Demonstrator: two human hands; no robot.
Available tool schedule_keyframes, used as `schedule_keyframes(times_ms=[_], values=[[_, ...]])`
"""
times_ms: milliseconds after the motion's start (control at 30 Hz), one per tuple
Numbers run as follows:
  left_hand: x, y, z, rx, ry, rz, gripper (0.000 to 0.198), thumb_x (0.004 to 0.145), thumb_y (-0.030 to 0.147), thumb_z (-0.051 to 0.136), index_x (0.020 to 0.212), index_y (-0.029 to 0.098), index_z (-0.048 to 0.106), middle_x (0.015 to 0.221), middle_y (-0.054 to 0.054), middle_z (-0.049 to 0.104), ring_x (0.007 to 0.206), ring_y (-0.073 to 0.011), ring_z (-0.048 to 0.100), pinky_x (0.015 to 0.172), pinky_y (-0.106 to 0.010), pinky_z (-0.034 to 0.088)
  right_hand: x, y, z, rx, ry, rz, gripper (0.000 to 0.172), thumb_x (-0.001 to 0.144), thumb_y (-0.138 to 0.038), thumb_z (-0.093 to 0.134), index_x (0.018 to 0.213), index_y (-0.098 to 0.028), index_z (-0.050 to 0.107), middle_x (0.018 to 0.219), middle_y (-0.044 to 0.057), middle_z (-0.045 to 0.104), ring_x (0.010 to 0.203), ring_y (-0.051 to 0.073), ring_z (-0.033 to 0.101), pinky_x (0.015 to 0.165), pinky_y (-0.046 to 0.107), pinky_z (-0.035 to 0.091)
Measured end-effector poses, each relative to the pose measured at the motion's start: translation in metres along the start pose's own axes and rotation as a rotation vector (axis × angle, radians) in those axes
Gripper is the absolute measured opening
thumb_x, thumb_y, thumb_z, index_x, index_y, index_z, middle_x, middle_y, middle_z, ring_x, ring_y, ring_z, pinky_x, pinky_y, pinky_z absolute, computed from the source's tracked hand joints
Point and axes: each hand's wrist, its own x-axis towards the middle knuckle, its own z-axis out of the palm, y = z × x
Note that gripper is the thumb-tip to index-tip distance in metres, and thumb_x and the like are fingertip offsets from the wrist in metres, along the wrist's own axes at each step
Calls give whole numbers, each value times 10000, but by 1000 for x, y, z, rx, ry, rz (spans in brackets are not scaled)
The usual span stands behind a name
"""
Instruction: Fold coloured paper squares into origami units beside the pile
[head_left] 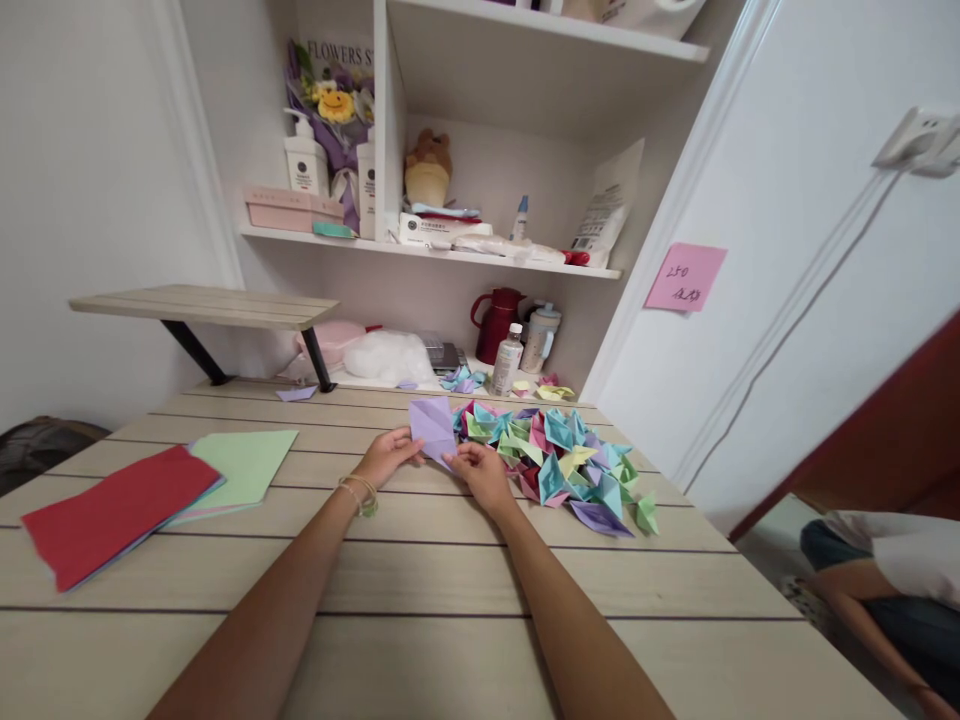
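Note:
A folded lilac paper piece (pixel 433 428) stands up off the wooden table (pixel 420 580), held between both hands. My left hand (pixel 386 457), with a bracelet at the wrist, pinches its lower left edge. My right hand (pixel 480 470) grips its lower right corner. Just to the right lies a heap of finished folded paper shapes (pixel 559 460) in blue, green, pink, yellow and purple.
A stack of flat coloured sheets (pixel 142 495), red on top with green beside, lies at the left. Behind are a small raised shelf (pixel 206 303), a red jug (pixel 496 322), a bottle (pixel 508 360) and wall shelves. Another person (pixel 885 590) crouches at the lower right.

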Motion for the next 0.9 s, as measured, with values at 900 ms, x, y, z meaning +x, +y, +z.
schedule_keyframes(times_ms=[900], values=[[-2,2,1,-147,-103,-3,636,585,211,741,1179,130,528,1121,-148,611,1090,-241,533,937,-383,394,-4,-9,1,-44,-118,-167,467,618,-255,684,1076,-199,611,991,61,627,762,158,568,672,265,445]])
